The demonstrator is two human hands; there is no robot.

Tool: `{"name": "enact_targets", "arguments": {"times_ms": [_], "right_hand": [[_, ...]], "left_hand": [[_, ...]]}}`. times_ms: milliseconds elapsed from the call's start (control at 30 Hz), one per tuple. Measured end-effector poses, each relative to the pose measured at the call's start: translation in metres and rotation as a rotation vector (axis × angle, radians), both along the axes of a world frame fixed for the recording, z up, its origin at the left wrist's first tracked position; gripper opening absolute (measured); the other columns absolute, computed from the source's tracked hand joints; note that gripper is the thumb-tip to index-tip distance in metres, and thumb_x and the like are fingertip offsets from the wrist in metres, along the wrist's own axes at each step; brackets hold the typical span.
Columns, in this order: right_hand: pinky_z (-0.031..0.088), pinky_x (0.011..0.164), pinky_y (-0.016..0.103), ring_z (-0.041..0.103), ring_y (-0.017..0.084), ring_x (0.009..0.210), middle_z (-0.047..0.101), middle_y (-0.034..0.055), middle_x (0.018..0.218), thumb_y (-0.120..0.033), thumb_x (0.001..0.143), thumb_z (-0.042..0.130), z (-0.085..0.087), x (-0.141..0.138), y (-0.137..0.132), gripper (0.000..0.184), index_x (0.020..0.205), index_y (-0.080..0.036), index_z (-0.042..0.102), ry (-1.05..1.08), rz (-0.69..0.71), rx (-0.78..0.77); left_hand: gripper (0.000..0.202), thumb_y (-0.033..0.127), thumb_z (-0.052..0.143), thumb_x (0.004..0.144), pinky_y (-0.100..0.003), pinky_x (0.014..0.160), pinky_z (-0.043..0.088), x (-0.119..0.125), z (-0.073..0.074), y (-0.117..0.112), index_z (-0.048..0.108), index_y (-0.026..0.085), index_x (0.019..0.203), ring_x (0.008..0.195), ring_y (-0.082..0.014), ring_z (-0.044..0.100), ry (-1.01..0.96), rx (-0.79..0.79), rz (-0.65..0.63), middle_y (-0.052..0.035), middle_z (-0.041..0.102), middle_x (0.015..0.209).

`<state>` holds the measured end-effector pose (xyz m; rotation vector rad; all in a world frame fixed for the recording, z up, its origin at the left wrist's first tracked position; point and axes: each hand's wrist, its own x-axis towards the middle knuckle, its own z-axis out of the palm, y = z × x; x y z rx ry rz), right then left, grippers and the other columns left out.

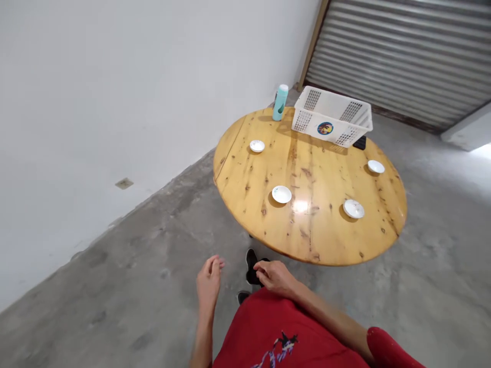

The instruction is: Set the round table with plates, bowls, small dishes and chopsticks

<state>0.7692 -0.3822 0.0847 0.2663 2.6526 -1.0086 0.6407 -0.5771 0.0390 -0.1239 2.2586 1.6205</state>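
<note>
My left hand [209, 281] hangs low in front of my red shirt with its fingers loosely curled and nothing in them. My right hand [274, 276] is beside it, fingers bent inward, also empty as far as I can see. Both hands are short of the round wooden table [307, 232], which stands ahead. On the table lie several small white dishes, among them one near the middle [281, 194], one at the front right [353, 208] and one at the left [257, 146].
A white plastic basket [332, 117] and a teal bottle [280, 102] stand at the table's far side, with a dark object [359, 142] by the basket. A white wall runs on the left, a metal roller shutter [402, 56] at the back. Bare concrete floor surrounds the table.
</note>
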Motion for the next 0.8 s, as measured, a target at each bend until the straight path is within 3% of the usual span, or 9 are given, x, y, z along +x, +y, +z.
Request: {"name": "enact_targets", "arguments": {"times_ms": [200, 333, 433, 600, 800], "right_hand": [[0.047, 0.075, 0.026, 0.071, 0.019, 0.083, 0.078, 0.0076, 0.094, -0.022, 0.095, 0.048, -0.008, -0.068, 0.019, 0.032, 0.117, -0.015, 0.071, 0.06, -0.107, -0.077], [0.048, 0.077, 0.026, 0.072, 0.019, 0.086, 0.078, 0.0068, 0.095, -0.024, 0.097, 0.048, -0.007, -0.112, 0.035, 0.032, 0.12, -0.017, 0.07, 0.1, -0.135, -0.1], [0.049, 0.08, 0.028, 0.072, 0.02, 0.092, 0.078, 0.009, 0.102, -0.025, 0.097, 0.048, -0.003, -0.132, 0.047, 0.033, 0.121, -0.017, 0.07, 0.116, -0.158, -0.074], [0.052, 0.083, 0.03, 0.074, 0.022, 0.095, 0.078, 0.0112, 0.106, -0.027, 0.099, 0.045, -0.004, -0.141, 0.059, 0.035, 0.121, -0.016, 0.07, 0.11, -0.301, -0.088], [0.056, 0.083, 0.035, 0.075, 0.026, 0.094, 0.078, 0.0121, 0.102, -0.032, 0.095, 0.045, -0.025, -0.135, 0.057, 0.038, 0.119, -0.015, 0.069, 0.095, -0.644, -0.095]], "left_hand": [[0.055, 0.066, 0.057, 0.077, -0.038, 0.077, 0.059, -0.057, 0.005, 0.026, 0.069, 0.016, 0.097, 0.083, -0.0266, 0.075, 0.007, -0.023, -0.125, -0.0141, 0.077, 0.091], [0.053, 0.064, 0.058, 0.078, -0.036, 0.075, 0.058, -0.104, 0.017, 0.033, 0.07, 0.016, 0.095, 0.081, -0.0257, 0.074, 0.027, -0.094, -0.116, -0.0125, 0.076, 0.087], [0.048, 0.059, 0.057, 0.08, -0.034, 0.072, 0.058, -0.141, 0.028, 0.055, 0.07, 0.015, 0.094, 0.077, -0.0239, 0.074, 0.037, -0.094, -0.145, -0.0103, 0.075, 0.083], [0.035, 0.047, 0.058, 0.081, -0.029, 0.066, 0.055, -0.212, 0.038, 0.124, 0.071, 0.015, 0.087, 0.068, -0.0191, 0.071, 0.053, 0.004, -0.294, -0.0081, 0.074, 0.078], [0.03, 0.042, 0.059, 0.084, -0.024, 0.062, 0.052, -0.314, 0.026, 0.233, 0.067, 0.013, 0.082, 0.066, -0.0154, 0.069, -0.006, 0.147, -0.439, -0.0099, 0.073, 0.077]]}}
